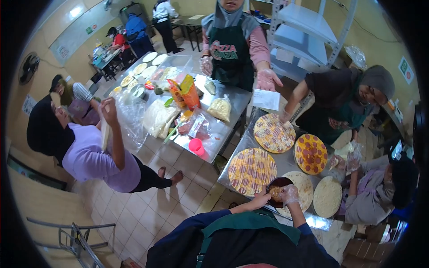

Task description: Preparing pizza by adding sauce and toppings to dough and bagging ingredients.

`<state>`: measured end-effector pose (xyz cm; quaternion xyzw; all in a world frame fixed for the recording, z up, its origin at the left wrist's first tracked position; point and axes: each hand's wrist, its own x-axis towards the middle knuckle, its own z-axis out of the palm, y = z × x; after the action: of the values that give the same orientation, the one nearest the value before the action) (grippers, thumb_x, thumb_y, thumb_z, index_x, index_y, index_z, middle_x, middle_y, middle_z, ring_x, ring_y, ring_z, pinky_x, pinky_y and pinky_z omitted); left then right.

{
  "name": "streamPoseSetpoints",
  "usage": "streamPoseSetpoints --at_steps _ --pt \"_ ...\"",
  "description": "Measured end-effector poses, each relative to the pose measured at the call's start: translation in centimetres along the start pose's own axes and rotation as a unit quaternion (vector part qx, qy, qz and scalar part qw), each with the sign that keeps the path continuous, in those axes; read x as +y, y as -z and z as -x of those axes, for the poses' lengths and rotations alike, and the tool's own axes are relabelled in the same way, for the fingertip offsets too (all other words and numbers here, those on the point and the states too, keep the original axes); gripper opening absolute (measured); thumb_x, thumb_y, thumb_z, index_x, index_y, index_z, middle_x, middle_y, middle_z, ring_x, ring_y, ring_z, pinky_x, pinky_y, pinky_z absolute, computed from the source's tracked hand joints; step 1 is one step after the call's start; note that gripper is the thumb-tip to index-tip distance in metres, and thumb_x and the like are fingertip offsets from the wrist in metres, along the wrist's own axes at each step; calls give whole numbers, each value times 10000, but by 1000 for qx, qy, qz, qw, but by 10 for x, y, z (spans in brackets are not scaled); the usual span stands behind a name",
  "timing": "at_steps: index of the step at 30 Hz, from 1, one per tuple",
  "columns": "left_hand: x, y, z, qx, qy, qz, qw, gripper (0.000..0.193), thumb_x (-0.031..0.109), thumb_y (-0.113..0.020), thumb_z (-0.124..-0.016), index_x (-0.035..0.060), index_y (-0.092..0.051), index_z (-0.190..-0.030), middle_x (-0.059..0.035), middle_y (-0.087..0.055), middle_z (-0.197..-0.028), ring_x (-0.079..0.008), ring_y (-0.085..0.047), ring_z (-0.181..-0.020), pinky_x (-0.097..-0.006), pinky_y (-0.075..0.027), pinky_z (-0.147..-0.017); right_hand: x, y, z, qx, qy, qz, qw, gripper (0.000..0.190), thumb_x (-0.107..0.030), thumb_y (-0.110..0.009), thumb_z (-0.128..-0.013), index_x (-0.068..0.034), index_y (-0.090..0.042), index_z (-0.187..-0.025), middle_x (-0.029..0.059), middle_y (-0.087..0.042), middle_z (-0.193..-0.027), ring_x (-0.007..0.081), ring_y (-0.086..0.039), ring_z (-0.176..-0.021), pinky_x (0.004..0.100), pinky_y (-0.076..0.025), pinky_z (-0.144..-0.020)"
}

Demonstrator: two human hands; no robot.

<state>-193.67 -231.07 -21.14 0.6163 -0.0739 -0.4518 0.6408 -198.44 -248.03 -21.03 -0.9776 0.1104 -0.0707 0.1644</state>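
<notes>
My left hand [262, 199] grips the rim of a dark bowl [279, 182] held over the near edge of a metal table. Inside the bowl lies a brown food mixture [276, 192]. My right hand [290, 195], in a clear plastic glove, reaches in at the bowl's right side; its fingertips are hidden. Partly under the bowl and my right hand is a plain round flatbread [303, 187]. Another plain flatbread [327, 197] lies to its right. To the left sits a pizza base topped with sausage slices and striped sauce [252, 171].
Across the table, a co-worker's gloved hand [285, 115] touches another topped pizza [273, 135]. A pepperoni-topped pizza [311, 154] lies nearby. At right, a person's gloved hands [348, 160] hold a bag. A second metal table [239, 100] bears a pink cup [196, 146] and ingredient bags.
</notes>
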Motion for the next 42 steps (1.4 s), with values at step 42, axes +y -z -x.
streamPoseSetpoints --at_steps 42 --pt "-31 -48 -114 38 -62 47 996 525 134 -479 -759 18 -264 -1223 -101 -463 -781 -128 -447 -542 -269 -393 -458 80 23 -31 -68 -181 -92 977 144 -220 -588 -630 -120 -662 -703 127 -628 -756 282 -605 -751 366 -481 -718"
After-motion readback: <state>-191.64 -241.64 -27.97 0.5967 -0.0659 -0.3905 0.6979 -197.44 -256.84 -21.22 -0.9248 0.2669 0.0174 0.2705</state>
